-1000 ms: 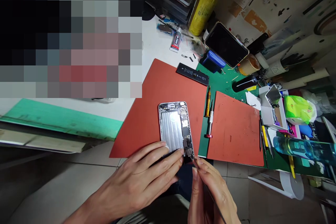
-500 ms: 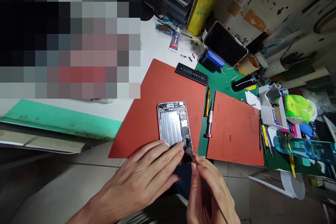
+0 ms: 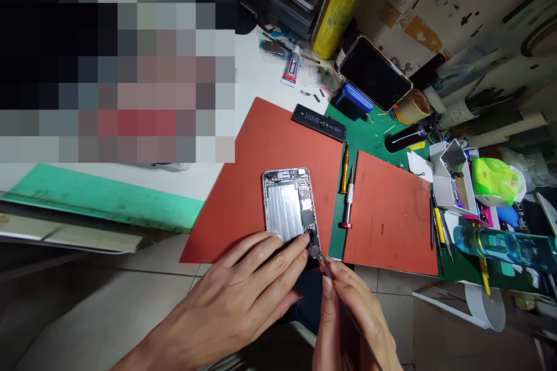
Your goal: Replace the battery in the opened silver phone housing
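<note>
And up at the top it's the yellow can point(image 3: 335, 17), standing tall, with the glue tube point(image 3: 290, 68) lying on the white surface point(image 3: 249, 84) near it! Right of those, a black-screened phone point(image 3: 375, 73) sits tilted, a blue block point(image 3: 357, 97) just below it in view. Across the green mat point(image 3: 375, 142) we find a dark bottle point(image 3: 404, 138), then a white box point(image 3: 440, 184) full of odds and ends, a bright green packet point(image 3: 496, 181) right beside it, and below, a translucent blue bottle point(image 3: 507, 247)!
</note>
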The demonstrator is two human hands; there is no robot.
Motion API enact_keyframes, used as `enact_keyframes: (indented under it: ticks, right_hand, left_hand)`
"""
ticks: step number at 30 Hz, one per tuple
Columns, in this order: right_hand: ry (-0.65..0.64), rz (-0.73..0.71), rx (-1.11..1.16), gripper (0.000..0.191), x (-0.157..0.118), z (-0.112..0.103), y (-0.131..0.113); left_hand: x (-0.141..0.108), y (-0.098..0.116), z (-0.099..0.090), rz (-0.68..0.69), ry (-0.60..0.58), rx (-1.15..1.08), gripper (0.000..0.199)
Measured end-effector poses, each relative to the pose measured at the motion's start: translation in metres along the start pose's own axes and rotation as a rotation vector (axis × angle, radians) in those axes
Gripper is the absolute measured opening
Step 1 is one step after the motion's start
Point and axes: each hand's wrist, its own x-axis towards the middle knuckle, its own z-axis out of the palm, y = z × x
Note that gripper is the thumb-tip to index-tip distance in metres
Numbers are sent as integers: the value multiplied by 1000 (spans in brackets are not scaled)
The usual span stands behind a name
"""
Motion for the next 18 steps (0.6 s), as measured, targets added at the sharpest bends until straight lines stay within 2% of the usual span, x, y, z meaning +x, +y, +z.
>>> enact_keyframes:
  ticks: [5,7,10,12,14,18]
  right_hand:
    - [138,166,215,16,11,-4,2]
    - [42,260,283,14,23,-6,9]
    - [-256,413,308,15,42,-5,23]
    - [-403,496,330,17,53,-1,30]
    - [-479,568,342,21,60,5,34]
    - [-493,604,315,25,65,13,35]
  left_hand:
    - [1,2,-1,-22,-25,-7,37]
    - [2,2,0,-21,-29,-5,38]
    - [4,3,0,-20,-25,6,37]
    - [5,4,0,-17,-22,17,37]
    - [6,5,1,-16,-20,26,36]
    - [5,5,3,-27,-15,24,39]
